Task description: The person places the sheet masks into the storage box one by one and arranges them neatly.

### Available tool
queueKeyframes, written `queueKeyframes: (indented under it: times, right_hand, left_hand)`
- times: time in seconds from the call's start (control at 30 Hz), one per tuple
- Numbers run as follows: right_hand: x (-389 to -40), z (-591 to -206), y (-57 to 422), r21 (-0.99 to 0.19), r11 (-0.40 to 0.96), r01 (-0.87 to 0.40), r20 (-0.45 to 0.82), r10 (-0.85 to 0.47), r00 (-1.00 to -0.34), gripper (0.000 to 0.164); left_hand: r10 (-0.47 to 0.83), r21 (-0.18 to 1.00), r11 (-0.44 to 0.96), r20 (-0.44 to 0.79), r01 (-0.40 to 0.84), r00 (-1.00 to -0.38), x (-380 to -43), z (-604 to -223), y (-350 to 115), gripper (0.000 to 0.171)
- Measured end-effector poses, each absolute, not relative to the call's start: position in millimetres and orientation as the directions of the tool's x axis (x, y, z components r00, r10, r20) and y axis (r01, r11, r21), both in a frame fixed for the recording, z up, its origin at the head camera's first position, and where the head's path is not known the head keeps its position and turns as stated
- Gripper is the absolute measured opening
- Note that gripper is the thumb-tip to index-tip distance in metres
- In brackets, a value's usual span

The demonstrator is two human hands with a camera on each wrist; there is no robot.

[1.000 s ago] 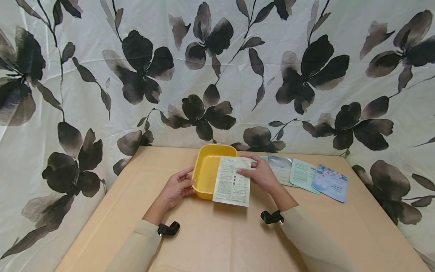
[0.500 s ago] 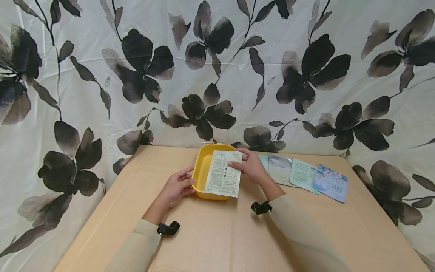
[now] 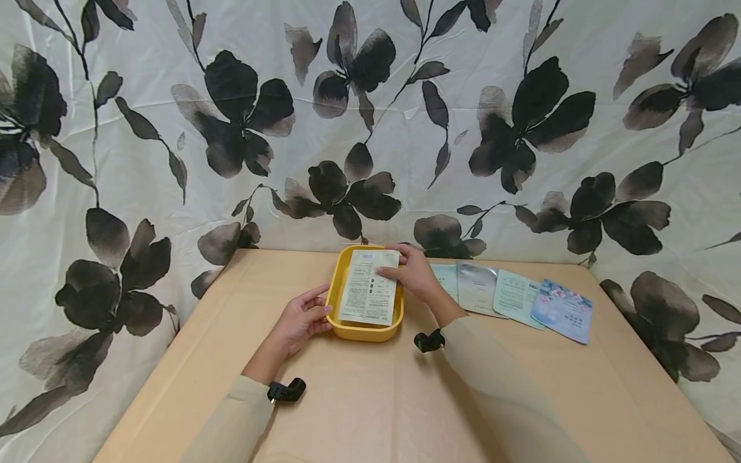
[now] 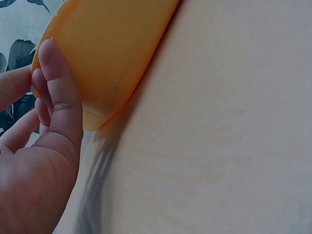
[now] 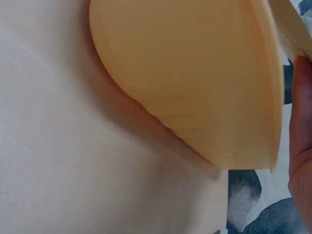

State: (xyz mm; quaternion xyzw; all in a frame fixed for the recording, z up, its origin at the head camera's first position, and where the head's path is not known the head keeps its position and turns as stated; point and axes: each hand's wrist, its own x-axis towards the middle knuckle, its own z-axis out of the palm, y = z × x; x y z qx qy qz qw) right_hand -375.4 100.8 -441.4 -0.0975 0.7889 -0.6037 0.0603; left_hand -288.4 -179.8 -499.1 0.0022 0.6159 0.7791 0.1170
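Packet [image 3: 368, 296] shifted left over yellow tray [image 3: 365, 333] | right hand [image 3: 415, 273] pinching packet, left hand [image 3: 302, 316] pinching tray | four pouches [image 3: 517, 299] rightward

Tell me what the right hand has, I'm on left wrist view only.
Observer: The right hand pinches a white printed packet near its upper right side.
Operator: Over the yellow tray or beside it?
Observer: Over it, inside the tray's outline in the head view; I can't tell whether it touches the bottom.
Operator: Any other packets?
Observer: Four, in a row to the tray's right: a mint packet, a silver packet, a second mint packet and a blue packet.
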Motion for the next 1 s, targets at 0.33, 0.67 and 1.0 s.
queueKeyframes:
  times: [0.33,0.67,1.0]
  right_hand:
    - [-381.4,-446.3,95.1,-0.936,0.343,-0.079,0.01,-0.197,-0.98,0.061]
    - [-375.7,-441.5,87.3,-0.843,0.523,-0.126,0.043,-0.167,-0.985,0.058]
    - [-375.0,-436.5,92.0,-0.801,0.58,-0.151,0.011,-0.237,-0.971,0.056]
  left_hand:
    - [0.194,0.956,-0.232,-0.133,-0.177,-0.972,-288.1,-498.7,-179.6,0.063]
    - [0.196,0.954,-0.24,-0.134,-0.18,-0.971,-286.0,-495.4,-179.5,0.062]
    - [0.2,0.954,-0.235,-0.139,-0.185,-0.97,-285.1,-494.3,-179.8,0.063]
